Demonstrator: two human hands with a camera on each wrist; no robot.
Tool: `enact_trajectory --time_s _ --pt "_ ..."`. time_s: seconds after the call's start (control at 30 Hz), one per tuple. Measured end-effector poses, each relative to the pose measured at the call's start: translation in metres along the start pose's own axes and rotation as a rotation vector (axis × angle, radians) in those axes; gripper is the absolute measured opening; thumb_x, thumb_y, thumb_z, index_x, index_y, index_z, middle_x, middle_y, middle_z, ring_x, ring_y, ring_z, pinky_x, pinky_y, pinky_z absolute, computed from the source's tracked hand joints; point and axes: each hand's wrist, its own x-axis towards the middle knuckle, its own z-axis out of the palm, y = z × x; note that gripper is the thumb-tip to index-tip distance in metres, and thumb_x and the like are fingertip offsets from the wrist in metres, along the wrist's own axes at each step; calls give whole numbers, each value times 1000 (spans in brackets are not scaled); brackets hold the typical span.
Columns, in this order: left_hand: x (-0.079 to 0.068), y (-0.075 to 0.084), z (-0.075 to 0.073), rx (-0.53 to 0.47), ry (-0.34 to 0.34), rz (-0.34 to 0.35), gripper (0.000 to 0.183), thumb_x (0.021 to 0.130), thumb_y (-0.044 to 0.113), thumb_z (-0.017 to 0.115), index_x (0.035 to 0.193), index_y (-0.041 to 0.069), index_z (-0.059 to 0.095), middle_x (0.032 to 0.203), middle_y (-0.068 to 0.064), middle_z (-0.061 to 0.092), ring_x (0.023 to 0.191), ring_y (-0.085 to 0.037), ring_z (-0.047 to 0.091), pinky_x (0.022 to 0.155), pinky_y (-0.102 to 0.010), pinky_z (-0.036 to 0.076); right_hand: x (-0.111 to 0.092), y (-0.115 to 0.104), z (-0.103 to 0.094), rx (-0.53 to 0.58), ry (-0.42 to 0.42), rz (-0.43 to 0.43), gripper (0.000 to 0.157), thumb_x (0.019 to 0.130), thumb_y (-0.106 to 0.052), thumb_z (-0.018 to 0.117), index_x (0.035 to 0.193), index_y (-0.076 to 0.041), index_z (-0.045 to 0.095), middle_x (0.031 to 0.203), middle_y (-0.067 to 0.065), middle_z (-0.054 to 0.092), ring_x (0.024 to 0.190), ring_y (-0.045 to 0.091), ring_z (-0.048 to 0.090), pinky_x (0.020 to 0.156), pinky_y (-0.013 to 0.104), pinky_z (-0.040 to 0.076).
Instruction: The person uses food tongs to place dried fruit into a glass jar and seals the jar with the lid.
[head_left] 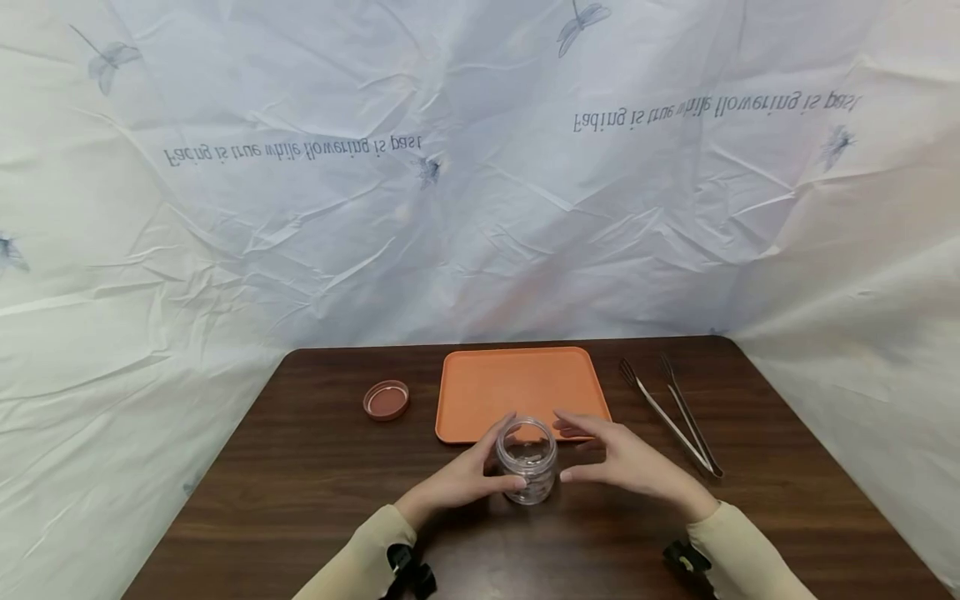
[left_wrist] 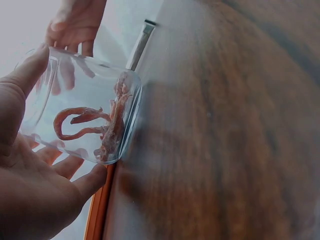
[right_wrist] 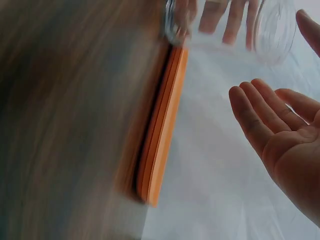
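A clear, lidless jar (head_left: 534, 487) is near the front of the tray in the head view. My left hand (head_left: 463, 478) holds it from the left, thumb across the near side and fingers behind. Through its wall, the left wrist view shows reddish-brown dried strips (left_wrist: 116, 117) at the bottom, one of them looped. To the right of the jar, my right hand (head_left: 633, 457) is spread with its fingers relaxed and nothing in it. A gap separates that hand from the jar (right_wrist: 232, 30) in the right wrist view.
Behind the jar lies a flat orange tray (head_left: 521, 387). A reddish-brown round lid (head_left: 387, 402) sits left of it on the dark wooden table (head_left: 315, 483). Metal tongs (head_left: 686, 427) lie spread on the right. White printed sheeting (head_left: 480, 233) hangs around the table.
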Motion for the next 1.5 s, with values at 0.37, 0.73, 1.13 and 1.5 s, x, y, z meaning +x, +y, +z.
enact_trajectory --time_s 0.37,0.73,1.13,1.5 --pt "0 1 -1 25 -16 -23 98 96 32 72 160 43 -2 167 0 19 143 -22 40 109 -33 41 8 1 20 93 -18 -11 82 89 -34 80 156 -10 39 143 16 51 124 31 58 98 44 51" --pt "-7 11 -37 98 100 47 93 95 28 74 162 38 11 166 0 23 148 -28 31 114 -49 35 12 -2 21 73 -8 32 76 89 -37 79 152 -13 44 139 14 56 116 27 63 94 45 54" --pt "-31 26 -119 143 559 72 66 98 29 69 156 26 38 157 -8 40 141 -30 42 110 -56 38 16 -5 18 68 -33 45 77 90 -39 77 154 -15 42 141 13 55 121 27 60 97 44 52" --pt "-44 -12 -177 280 615 -215 83 96 51 65 161 17 26 162 -15 28 150 -36 23 116 -59 26 13 -2 19 23 -47 50 75 92 -43 74 155 -20 41 143 10 54 123 28 59 97 45 52"
